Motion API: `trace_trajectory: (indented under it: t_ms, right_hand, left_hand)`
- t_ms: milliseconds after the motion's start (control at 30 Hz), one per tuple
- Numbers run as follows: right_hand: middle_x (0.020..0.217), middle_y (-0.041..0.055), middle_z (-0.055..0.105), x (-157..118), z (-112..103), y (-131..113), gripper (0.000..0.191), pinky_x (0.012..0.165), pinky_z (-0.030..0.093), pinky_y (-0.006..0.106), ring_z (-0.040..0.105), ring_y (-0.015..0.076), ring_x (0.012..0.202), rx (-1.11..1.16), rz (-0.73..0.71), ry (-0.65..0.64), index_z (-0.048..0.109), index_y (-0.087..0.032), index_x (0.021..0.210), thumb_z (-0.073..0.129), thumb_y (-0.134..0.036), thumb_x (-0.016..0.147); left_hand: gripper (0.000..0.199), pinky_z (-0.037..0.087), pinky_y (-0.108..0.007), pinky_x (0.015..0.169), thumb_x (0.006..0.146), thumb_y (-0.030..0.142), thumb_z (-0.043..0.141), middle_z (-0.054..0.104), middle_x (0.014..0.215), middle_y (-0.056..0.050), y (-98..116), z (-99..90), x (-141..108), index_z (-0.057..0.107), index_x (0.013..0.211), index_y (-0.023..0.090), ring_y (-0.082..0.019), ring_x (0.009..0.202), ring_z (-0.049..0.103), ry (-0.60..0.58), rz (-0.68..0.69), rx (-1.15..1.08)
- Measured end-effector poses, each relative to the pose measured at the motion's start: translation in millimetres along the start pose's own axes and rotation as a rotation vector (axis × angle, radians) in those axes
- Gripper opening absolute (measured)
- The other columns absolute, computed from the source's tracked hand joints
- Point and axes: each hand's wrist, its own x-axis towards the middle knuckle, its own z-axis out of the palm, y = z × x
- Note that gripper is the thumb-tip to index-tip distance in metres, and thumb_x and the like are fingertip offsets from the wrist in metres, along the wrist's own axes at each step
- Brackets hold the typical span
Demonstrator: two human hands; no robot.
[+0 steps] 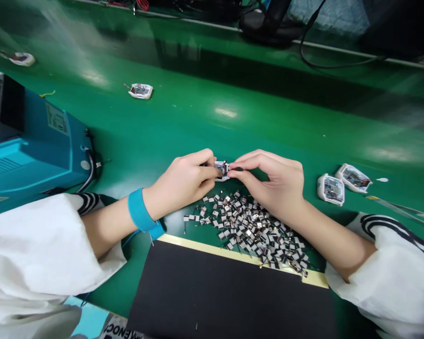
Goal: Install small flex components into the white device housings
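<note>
My left hand [189, 176], with a blue wrist strap [141, 210] behind it, grips a small white device housing [221, 170] with a circuit board inside. The fingers of my left hand cover the housing's left part. At its right edge my right hand [273, 179] pinches a small dark piece [237, 168] between thumb and forefinger; its exact kind is too small to tell. Just below both hands lies a pile of small black-and-white parts with short wires [254, 226].
Two open white housings [331, 189] lie at the right near tweezers [403, 207]. Another housing [140, 91] lies farther back, one more [21, 59] at far left. A blue machine [38, 146] stands left. A black mat [229, 296] with yellow tape lies in front.
</note>
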Motion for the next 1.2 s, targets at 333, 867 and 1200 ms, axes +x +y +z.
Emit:
trace_trajectory:
  t_ms: [333, 867, 1200]
  right_hand:
    - [0.069, -0.0008, 0.060, -2, 5, 4, 0.014, 0.059, 0.046, 0.025, 0.057, 0.0122, 0.066, -0.045, 0.025, -0.022, 0.047, -0.022, 0.067, 0.053, -0.021, 0.080]
    - [0.075, -0.0003, 0.048, 1, -13, 18, 0.013, 0.058, 0.044, 0.024, 0.054, 0.0107, 0.063, 0.202, 0.173, 0.055, 0.031, -0.020, 0.076, 0.041, -0.017, 0.083]
    - [0.080, 0.0042, 0.054, 7, -9, 18, 0.012, 0.065, 0.043, 0.025, 0.052, 0.0139, 0.073, -0.180, 0.134, -0.312, 0.054, -0.015, 0.087, 0.050, -0.025, 0.082]
  left_hand:
    - [0.017, 0.046, -0.024, 0.077, 0.079, 0.014, 0.043, 0.050, 0.080, -0.002, -1, 0.1, 0, 0.060, 0.073, 0.015, -0.013, 0.083, 0.055, -0.004, -0.008, 0.001]
    - [0.024, 0.048, -0.028, 0.074, 0.082, 0.022, 0.045, 0.058, 0.091, -0.005, 2, -4.7, -2, 0.057, 0.102, 0.016, -0.015, 0.082, 0.055, 0.057, -0.091, 0.142]
    - [0.049, 0.050, -0.025, 0.075, 0.079, 0.009, 0.038, 0.054, 0.108, -0.006, 11, 3.2, -6, 0.032, 0.126, 0.021, -0.012, 0.087, 0.056, 0.099, -0.053, -0.204]
